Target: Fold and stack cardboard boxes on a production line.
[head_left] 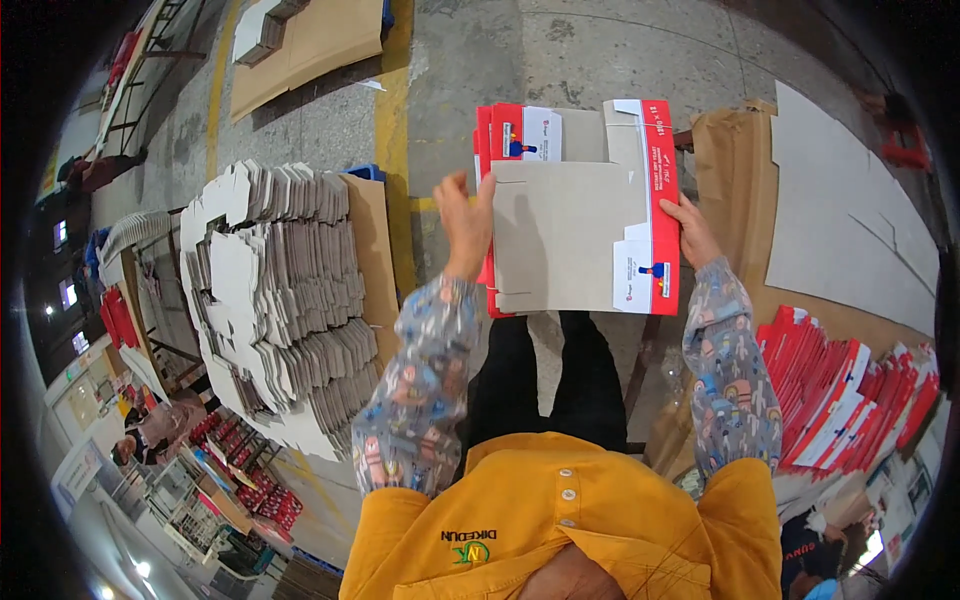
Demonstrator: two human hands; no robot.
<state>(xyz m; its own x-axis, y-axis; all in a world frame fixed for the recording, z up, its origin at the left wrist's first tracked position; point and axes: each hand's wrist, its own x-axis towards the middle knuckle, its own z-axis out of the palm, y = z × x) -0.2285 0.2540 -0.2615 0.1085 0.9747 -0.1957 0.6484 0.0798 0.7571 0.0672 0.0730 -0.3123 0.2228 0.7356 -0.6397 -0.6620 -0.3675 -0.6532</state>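
In front of my body is a small stack of flattened cardboard cartons (pixel 565 235), red and white with plain grey faces. The top one lies a little lower than those beneath, whose red and white ends (pixel 528 135) show along the far side. My right hand (pixel 695 235) grips the stack's right edge, thumb on the top face and fingers hidden underneath. At the left edge my left hand (pixel 465 228) is raised, its thumb apart from its bent fingers and close to the carton's side. I cannot tell whether that thumb touches the cardboard.
To the left stand tall rows of grey-white flat cartons (pixel 285 290) on brown cardboard. Several red and white flat cartons (pixel 840 390) are piled at the right, below a large grey sheet (pixel 850 215). Another brown sheet (pixel 310 50) lies far left, near a yellow floor line (pixel 394 110).
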